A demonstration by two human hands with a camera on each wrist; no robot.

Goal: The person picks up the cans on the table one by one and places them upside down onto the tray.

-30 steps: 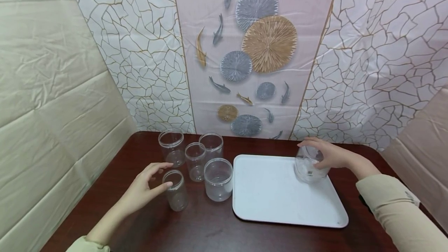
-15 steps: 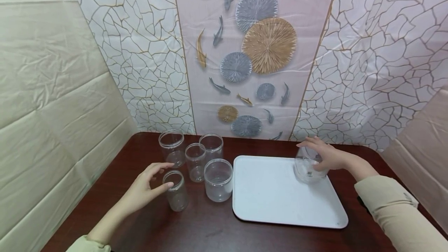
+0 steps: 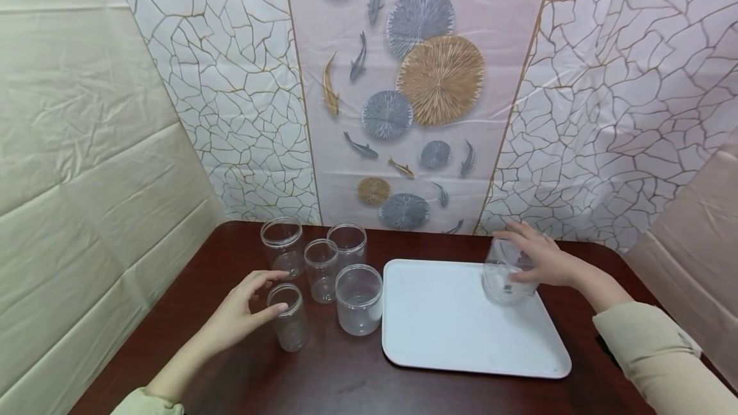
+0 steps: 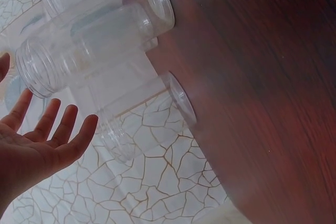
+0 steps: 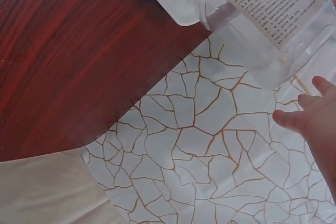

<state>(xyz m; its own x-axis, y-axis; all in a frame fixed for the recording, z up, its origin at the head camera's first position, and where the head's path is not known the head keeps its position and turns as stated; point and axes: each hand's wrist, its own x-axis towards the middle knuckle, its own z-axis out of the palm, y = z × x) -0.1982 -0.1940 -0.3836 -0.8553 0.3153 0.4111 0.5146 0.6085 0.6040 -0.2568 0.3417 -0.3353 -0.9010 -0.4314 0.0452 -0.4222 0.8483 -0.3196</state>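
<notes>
In the head view my left hand (image 3: pixel 239 309) hovers around the open mouth of a slim clear jar (image 3: pixel 293 332), thumb and fingers spread on either side. The left wrist view shows that hand's fingers (image 4: pixel 63 127) parted beside the jar's ringed mouth. My right hand (image 3: pixel 544 260) is spread beside and above a wide clear jar (image 3: pixel 500 280) on the white tray (image 3: pixel 450 319), near its back right corner. A printed label (image 5: pixel 273 6) shows on this jar in the right wrist view, its ringed end toward the tray. There the visible fingertips stand apart from the jar.
Several other clear jars stand left of the tray: a wide one (image 3: pixel 359 312) by its edge, a slim one (image 3: pixel 321 280), and two behind (image 3: pixel 282 248). The dark wooden table (image 3: pixel 346 383) ends at patterned cloth (image 3: pixel 248 114) at the back.
My right hand has shifted slightly right relative to the jar on the tray. The left hand and the jars stay in place; the head view has tilted a little.
</notes>
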